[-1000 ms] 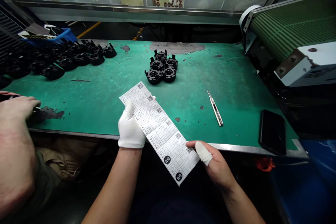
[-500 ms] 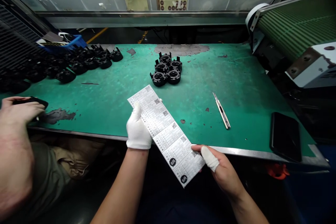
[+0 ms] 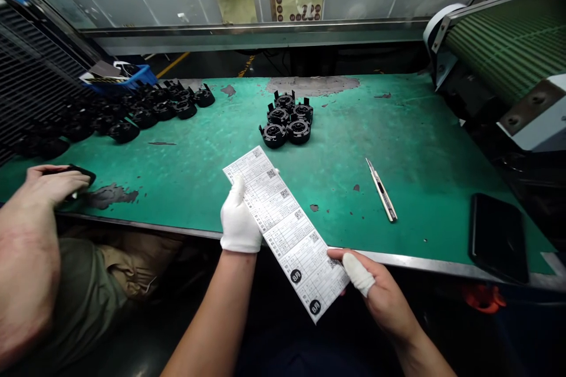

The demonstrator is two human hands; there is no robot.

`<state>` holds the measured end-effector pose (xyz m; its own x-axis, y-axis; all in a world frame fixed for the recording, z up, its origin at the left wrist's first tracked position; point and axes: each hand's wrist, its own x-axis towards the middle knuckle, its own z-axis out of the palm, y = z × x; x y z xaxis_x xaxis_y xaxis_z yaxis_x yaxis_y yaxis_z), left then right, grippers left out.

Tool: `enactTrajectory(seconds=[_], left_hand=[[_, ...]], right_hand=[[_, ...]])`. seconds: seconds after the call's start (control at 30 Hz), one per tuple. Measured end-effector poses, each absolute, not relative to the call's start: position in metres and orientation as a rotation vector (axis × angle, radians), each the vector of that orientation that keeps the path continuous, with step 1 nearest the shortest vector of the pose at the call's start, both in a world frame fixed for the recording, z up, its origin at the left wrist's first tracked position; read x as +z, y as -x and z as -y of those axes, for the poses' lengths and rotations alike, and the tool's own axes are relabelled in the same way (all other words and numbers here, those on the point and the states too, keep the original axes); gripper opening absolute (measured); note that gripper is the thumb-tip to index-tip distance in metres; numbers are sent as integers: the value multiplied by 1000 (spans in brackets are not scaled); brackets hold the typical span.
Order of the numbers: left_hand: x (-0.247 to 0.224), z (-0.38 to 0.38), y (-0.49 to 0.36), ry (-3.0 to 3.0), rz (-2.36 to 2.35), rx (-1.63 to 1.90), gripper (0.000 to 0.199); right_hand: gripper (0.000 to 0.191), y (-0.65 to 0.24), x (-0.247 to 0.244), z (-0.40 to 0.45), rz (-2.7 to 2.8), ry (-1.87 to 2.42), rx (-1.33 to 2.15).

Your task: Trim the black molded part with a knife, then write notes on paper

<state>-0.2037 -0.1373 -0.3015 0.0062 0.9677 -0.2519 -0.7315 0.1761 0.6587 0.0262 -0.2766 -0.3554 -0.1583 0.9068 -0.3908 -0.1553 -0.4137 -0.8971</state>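
Observation:
A long white sheet of printed labels (image 3: pixel 287 227), with QR codes and two black round marks, slants across the front edge of the bench. My left hand (image 3: pixel 240 218), in a white glove, grips its left side with the thumb on top. At the lower right end, my right hand (image 3: pixel 367 280) pinches the sheet's edge; a white cover wraps its thumb. Fingers beneath the sheet are mostly hidden. Beyond the sheet, several round black plastic parts (image 3: pixel 285 121) with upright tabs stand grouped. To the right lies a utility knife (image 3: pixel 381 191), touched by neither hand.
A co-worker's hand (image 3: pixel 57 185) rests on a dark object at the left of the green bench (image 3: pixel 212 188). More black parts (image 3: pixel 124 129) and a blue bin (image 3: pixel 145 76) stand behind it. A black phone-like object (image 3: pixel 497 238) lies front right, below a green conveyor (image 3: pixel 508 35).
The whole scene has shifted slightly right and down in view, as the camera turned a little. Both hands keep the same hold on the label sheet.

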Motion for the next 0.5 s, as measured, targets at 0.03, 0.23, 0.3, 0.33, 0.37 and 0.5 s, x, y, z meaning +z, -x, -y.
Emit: enactTrajectory(seconds=[0.03, 0.23, 0.3, 0.33, 0.37, 0.5], left_hand=[[-302, 137, 203, -392, -763, 1388, 53], [-302, 137, 201, -367, -758, 1373, 53], [-302, 138, 201, -373, -765, 1368, 54], [-302, 138, 201, -378, -768, 1366, 54], [-302, 138, 201, -382, -771, 1365, 53], [-301, 138, 200, -371, -786, 1370, 52]], right_hand=[[39, -26, -355, 276, 931, 1296, 1686], [40, -27, -357, 277, 970, 1336, 1668], [41, -28, -357, 277, 986, 1341, 1659], [41, -28, -356, 277, 988, 1339, 1658], [41, -27, -356, 276, 985, 1340, 1659], [43, -25, -352, 276, 966, 1341, 1687]])
